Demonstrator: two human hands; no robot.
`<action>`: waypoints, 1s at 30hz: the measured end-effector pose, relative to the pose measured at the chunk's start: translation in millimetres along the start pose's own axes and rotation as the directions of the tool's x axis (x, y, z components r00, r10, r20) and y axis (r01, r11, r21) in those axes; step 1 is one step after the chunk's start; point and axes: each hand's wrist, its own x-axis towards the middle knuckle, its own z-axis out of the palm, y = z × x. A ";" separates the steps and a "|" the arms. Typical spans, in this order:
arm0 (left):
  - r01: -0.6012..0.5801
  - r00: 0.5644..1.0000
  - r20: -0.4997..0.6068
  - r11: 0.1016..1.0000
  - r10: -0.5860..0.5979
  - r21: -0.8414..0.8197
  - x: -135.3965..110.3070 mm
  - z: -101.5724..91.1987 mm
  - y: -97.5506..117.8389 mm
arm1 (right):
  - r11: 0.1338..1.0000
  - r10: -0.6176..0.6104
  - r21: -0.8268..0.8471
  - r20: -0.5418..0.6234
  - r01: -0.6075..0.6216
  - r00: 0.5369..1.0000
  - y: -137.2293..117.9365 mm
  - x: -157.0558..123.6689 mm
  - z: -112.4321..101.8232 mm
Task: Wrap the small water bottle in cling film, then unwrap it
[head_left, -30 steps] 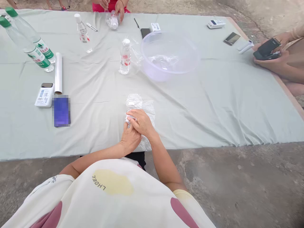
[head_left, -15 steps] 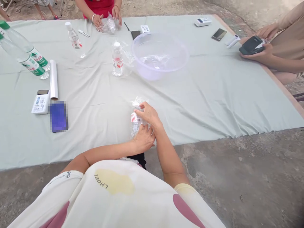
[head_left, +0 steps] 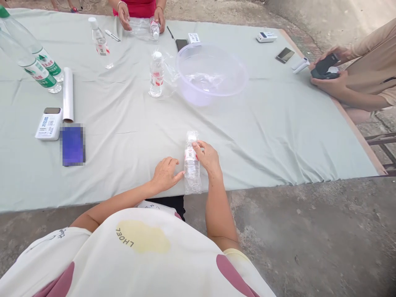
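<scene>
A small clear water bottle (head_left: 192, 163) with a red label, wrapped in clear plastic film, lies near the front edge of the pale green cloth (head_left: 262, 123). My right hand (head_left: 208, 157) rests on its right side with the fingers curled over it. My left hand (head_left: 165, 173) lies on the cloth just left of the bottle, fingers bent, fingertips touching the wrap.
A clear plastic basin (head_left: 212, 73) stands mid-table beside another small bottle (head_left: 156, 74). At the left are two green-capped bottles (head_left: 34, 57), a film roll (head_left: 68, 100), a white device (head_left: 48, 123) and a blue object (head_left: 72, 144). Another person's hands (head_left: 140, 18) work opposite; a person's hands (head_left: 329, 76) hold a dark device at the right.
The wrapped bottle has moved right and now lies flat by the cloth's edge. My left hand has come off it to rest on the cloth beside it; my right hand stays on it.
</scene>
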 end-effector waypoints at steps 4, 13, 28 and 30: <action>-0.029 0.988 0.153 1.000 0.030 -0.007 -3.7 16.0 4.5 | 0.989 0.113 -0.098 0.009 -0.112 0.994 -14.7 4.1 6.6; 0.222 0.975 0.198 0.545 -0.102 -0.809 -10.5 -8.1 -6.4 | 0.764 0.019 0.645 0.011 -0.022 1.000 -28.6 1.4 28.4; -0.003 0.915 0.186 -0.467 -0.358 -0.884 -7.8 -71.8 -75.3 | 0.684 -0.440 0.625 -0.057 0.375 0.896 -135.8 -25.8 34.6; -0.117 0.888 0.087 -0.405 -0.451 -0.907 4.3 -81.6 -85.0 | 0.645 -0.448 0.690 -0.007 0.329 0.894 -145.7 -23.3 41.0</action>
